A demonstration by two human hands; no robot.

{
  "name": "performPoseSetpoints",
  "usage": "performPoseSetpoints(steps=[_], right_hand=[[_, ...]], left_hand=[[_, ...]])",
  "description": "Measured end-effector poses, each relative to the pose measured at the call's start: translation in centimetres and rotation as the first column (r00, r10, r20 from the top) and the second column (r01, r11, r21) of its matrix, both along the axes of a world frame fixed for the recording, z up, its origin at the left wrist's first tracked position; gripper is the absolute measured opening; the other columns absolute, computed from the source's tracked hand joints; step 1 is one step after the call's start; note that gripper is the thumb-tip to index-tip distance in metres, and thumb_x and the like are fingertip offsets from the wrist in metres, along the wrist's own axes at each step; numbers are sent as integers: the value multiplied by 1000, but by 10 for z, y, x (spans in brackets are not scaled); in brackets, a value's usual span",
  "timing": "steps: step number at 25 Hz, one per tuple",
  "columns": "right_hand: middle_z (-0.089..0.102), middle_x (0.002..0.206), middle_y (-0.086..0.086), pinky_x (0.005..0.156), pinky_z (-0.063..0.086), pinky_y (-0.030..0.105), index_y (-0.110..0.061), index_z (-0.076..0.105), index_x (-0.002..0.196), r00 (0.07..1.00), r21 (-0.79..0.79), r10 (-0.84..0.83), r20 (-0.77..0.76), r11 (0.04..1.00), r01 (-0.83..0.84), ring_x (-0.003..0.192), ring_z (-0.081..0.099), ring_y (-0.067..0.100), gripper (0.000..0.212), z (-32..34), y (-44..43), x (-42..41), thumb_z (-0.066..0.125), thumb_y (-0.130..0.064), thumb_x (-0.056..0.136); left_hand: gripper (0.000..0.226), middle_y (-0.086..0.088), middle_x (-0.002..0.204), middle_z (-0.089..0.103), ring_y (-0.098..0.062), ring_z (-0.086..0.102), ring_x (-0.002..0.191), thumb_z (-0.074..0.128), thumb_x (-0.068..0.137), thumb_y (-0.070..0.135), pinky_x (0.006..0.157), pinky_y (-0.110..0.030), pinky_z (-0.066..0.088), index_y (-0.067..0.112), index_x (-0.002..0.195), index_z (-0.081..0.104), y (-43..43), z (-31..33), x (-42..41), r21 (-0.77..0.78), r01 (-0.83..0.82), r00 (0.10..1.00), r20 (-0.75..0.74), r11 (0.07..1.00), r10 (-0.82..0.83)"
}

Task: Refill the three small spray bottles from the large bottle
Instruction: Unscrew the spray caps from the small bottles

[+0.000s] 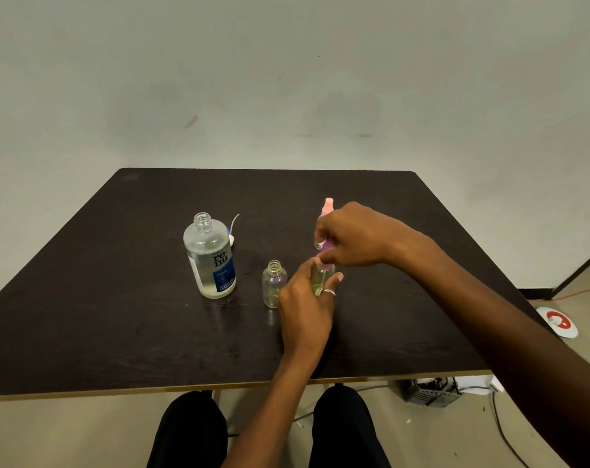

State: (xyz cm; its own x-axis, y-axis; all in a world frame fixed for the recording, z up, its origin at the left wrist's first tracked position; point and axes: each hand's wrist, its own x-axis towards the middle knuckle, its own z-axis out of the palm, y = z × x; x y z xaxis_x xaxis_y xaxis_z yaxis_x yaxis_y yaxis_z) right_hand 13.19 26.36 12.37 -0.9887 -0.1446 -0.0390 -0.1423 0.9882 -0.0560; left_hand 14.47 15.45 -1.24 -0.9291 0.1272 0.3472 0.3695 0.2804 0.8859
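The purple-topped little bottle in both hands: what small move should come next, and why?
Probably the right hand twists the purple top while the left hand steadies the small bottle: the right hand pinches that top, which sits on the neck. Tightening or loosening, I cannot tell.

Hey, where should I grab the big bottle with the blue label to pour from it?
Take the large bottle round its straight body at the label, below the shoulder, coming from its left side. It stands upright with the neck open, so the narrow neck is a poor hold; the small open bottle stands close on its right and a spray head lies behind it.
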Motion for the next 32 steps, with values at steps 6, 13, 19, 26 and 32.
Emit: performPoseSetpoints(steps=[6, 13, 19, 26, 32], right_hand=[[65, 82, -2, 67, 46, 21, -14, 67, 88, 998, 60, 10, 58, 998, -13, 75, 62, 12, 10, -2, -7, -3, 65, -25, 89], [60, 75, -5, 63, 47, 24, -17, 64, 86, 1000, 75, -30, 3, 997, 29, 68, 59, 11, 28, 0, -5, -4, 63, -45, 89], [67, 88, -2, 69, 44, 17, -14, 69, 93, 991, 15, 27, 131, 999, -29, 80, 64, 12, 7, 4, -10, -2, 65, -15, 88], [63, 67, -1, 62, 51, 28, -17, 64, 72, 998, 94, -60, 17, 994, 58, 61, 60, 12, 37, 0, -5, -4, 60, -50, 89], [62, 81, -9, 70, 43, 19, -18, 71, 91, 997, 33, 19, 79, 999, -22, 75, 59, 7, 8, 12, -9, 1, 67, -16, 85]], left_hand=[[41, 11, 104, 69, -2, 64, 94, 73, 88, 36, 76, -7, 47, 22, 125, 63, -1, -1, 0, 7, -1, 999, -34, 1000, 1], [36, 10, 102, 70, -2, 65, 93, 71, 89, 38, 77, -17, 55, 22, 121, 64, 0, -3, -1, -3, 0, 1000, -25, 1000, 0], [37, 15, 102, 66, 1, 62, 91, 72, 88, 36, 75, -9, 51, 22, 122, 64, -1, -2, 0, 9, 6, 999, -42, 1000, -6], [32, 11, 98, 69, -1, 64, 87, 72, 88, 36, 72, -11, 51, 22, 117, 66, -1, -4, -2, -5, -2, 999, -47, 1000, 2], [41, 6, 101, 70, -5, 65, 90, 72, 88, 38, 75, -10, 50, 18, 123, 64, -1, -5, -4, -32, -18, 997, -80, 999, 16]])
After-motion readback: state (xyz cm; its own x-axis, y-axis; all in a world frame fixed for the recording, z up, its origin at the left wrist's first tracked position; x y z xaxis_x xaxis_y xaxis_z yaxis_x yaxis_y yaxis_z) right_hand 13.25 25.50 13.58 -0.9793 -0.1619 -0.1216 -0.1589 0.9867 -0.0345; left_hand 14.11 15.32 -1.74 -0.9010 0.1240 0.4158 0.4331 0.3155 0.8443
